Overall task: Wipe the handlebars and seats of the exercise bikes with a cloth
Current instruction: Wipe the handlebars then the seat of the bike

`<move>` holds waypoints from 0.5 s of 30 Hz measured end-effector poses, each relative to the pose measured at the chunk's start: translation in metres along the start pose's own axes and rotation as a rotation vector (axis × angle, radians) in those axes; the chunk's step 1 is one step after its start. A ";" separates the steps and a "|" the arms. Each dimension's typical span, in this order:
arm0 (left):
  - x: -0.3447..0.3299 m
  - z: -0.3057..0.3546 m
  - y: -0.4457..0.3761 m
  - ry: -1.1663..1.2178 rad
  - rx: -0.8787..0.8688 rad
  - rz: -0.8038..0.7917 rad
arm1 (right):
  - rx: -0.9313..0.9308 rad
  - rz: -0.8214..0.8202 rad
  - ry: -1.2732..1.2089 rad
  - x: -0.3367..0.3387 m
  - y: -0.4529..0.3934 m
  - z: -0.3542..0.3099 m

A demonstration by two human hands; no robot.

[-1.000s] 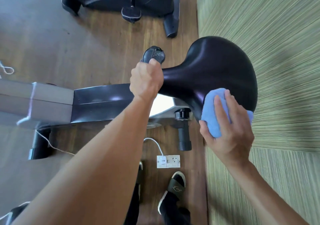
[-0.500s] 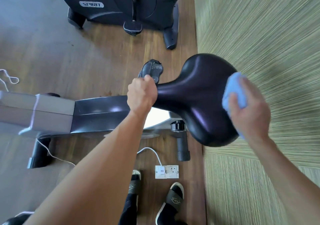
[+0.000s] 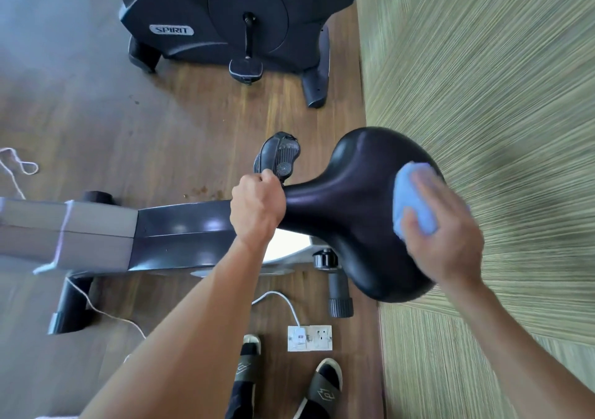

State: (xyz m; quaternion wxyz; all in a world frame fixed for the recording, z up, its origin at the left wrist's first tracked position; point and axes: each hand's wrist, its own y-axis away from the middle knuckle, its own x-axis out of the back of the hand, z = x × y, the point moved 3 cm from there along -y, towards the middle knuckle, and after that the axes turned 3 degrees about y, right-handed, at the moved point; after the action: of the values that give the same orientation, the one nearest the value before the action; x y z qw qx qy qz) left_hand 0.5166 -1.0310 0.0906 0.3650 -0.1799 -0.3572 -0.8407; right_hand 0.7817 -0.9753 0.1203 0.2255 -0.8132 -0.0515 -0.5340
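- Wooden floor (image 3: 96, 122) filled the left and centre of the frame; green striped carpet (image 3: 499, 80) filled the right.
- Second exercise bike (image 3: 225, 16), marked SPIRIT, stood at upper centre.
- Black seat (image 3: 351, 212) lay right of centre, its narrow nose pointing left.
- Left hand (image 3: 256, 207) was clenched around the seat's nose.
- Right hand (image 3: 446, 235), somewhat blurred, pressed a blue cloth (image 3: 413, 199) onto the seat's wide right part, fingers spread over it.
- White floor socket (image 3: 309, 338) lay at lower centre.
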 end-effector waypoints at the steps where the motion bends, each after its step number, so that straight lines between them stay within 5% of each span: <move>1: -0.001 0.000 0.000 -0.006 -0.001 0.006 | -0.139 0.029 0.032 -0.003 -0.020 0.005; 4: -0.001 0.000 -0.001 -0.023 -0.005 0.025 | -0.148 0.007 0.041 -0.026 -0.077 -0.022; 8: 0.001 0.000 -0.001 -0.059 0.013 0.055 | 0.248 -0.096 -0.067 -0.043 -0.060 -0.091; 11: 0.000 -0.003 0.001 -0.072 0.046 0.075 | 0.475 -0.193 -0.131 -0.015 -0.004 -0.067; 13: -0.001 -0.001 0.002 -0.070 0.040 0.073 | 0.406 -0.180 -0.141 0.001 0.001 -0.020; 15: -0.002 0.002 0.002 -0.083 0.018 0.070 | 0.119 -0.081 -0.103 0.005 -0.026 0.012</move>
State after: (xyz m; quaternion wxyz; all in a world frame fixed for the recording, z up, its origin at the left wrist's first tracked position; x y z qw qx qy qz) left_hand 0.5196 -1.0299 0.0915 0.3810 -0.2235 -0.3731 -0.8159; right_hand 0.7860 -0.9478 0.1290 0.2488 -0.8219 -0.1275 -0.4963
